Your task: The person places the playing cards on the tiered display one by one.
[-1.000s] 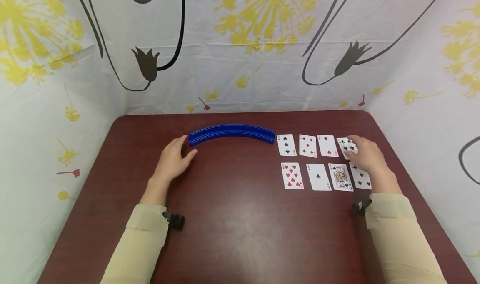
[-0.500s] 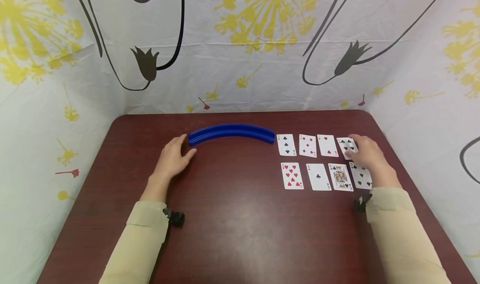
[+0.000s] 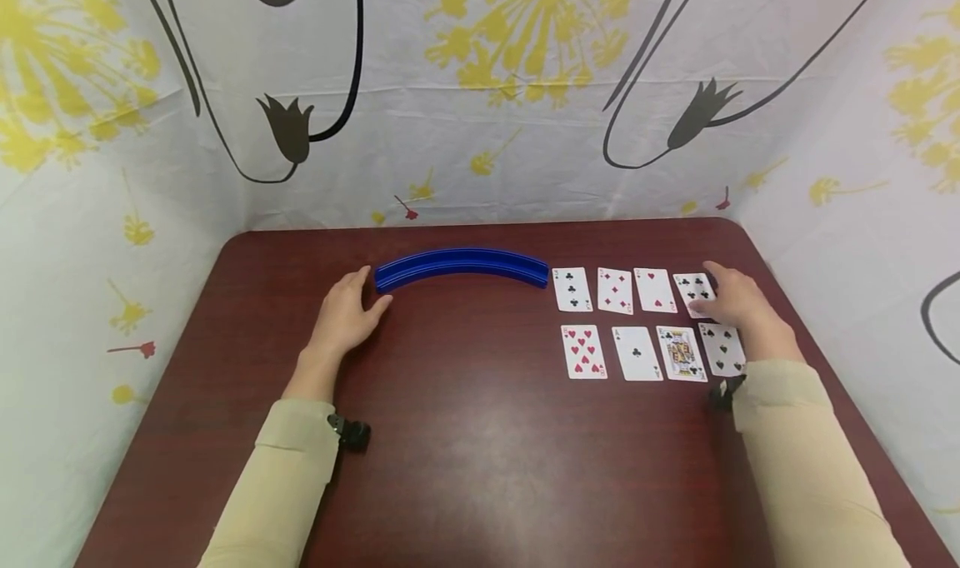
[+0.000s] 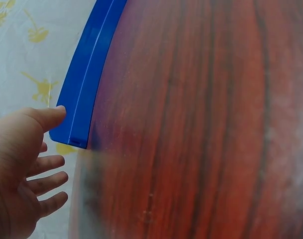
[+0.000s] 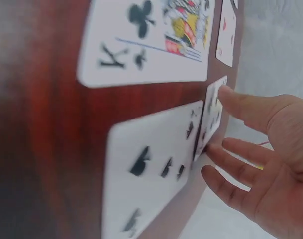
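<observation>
At the back of the table lies a curved blue card holder [image 3: 461,261] with grooves along it. My left hand [image 3: 345,318] is beside its left end, fingers loosely spread and holding nothing. My right hand [image 3: 741,303] is at the right end of the upper row of playing cards, nearest a clubs card [image 3: 693,286]. Its thumb lies over that card's edge in the right wrist view, and I cannot tell whether it touches. Closer to me lie a spades card [image 3: 722,353] and the king of clubs [image 5: 181,30], face up and flat.
Several other cards lie in two rows: a three of clubs [image 3: 572,289], a diamonds card [image 3: 615,291], a two of hearts [image 3: 655,290], a hearts card [image 3: 583,351] and the ace of clubs [image 3: 637,353]. Patterned cloth [image 3: 480,151] hangs behind the dark red table [image 3: 487,451].
My right hand has shifted slightly away from me and to the right, baring more of the clubs and spades cards. My left hand has stayed almost still.
</observation>
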Demonstrator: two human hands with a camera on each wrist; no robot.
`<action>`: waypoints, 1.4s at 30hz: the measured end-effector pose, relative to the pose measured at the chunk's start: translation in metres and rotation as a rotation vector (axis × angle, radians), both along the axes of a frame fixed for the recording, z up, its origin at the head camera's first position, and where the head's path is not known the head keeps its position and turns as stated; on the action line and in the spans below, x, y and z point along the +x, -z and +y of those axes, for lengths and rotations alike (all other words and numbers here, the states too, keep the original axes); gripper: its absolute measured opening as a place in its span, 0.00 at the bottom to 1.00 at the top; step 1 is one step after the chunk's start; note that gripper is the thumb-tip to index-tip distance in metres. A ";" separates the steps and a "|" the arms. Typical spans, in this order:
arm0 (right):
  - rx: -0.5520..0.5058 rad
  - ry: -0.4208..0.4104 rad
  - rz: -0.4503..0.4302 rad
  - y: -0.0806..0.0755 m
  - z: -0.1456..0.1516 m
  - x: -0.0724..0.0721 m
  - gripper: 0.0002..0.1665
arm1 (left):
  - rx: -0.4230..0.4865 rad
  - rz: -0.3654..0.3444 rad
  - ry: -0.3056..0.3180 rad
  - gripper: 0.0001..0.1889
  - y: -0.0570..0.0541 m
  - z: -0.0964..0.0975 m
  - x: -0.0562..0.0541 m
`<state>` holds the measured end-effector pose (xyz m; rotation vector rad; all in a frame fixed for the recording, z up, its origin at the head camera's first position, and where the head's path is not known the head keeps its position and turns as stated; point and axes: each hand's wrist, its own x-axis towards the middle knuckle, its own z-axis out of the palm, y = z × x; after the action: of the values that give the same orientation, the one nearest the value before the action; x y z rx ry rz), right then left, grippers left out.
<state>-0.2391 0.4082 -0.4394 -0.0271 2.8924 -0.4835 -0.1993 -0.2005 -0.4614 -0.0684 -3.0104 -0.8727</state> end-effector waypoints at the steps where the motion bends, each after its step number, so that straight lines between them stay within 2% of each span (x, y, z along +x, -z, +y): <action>1: 0.005 -0.011 -0.013 -0.002 0.001 -0.002 0.52 | -0.001 0.000 -0.001 0.38 0.000 0.000 0.000; 6: 0.007 -0.055 -0.098 -0.008 0.005 -0.009 0.57 | 0.002 -0.004 -0.009 0.39 0.000 0.001 -0.002; 11: 0.015 -0.065 -0.156 -0.012 0.003 -0.012 0.59 | 0.009 -0.015 -0.014 0.39 0.000 -0.001 -0.003; 24: 0.010 -0.058 -0.199 -0.012 0.005 -0.015 0.58 | 0.059 -0.018 -0.012 0.39 0.002 -0.003 -0.007; 29: 0.027 -0.081 -0.120 -0.007 0.009 -0.016 0.58 | 0.072 -0.020 0.004 0.37 0.004 0.000 -0.010; 36: -0.006 0.027 0.044 -0.003 0.013 -0.010 0.62 | 0.093 -0.012 0.007 0.35 0.008 0.002 -0.013; 42: 0.007 0.020 0.145 -0.003 0.018 -0.007 0.40 | 0.128 0.018 0.003 0.32 0.009 0.004 -0.016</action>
<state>-0.2458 0.4262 -0.4362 -0.0331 3.0388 -0.4947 -0.2151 -0.1962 -0.4703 -0.0788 -2.9308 -1.0560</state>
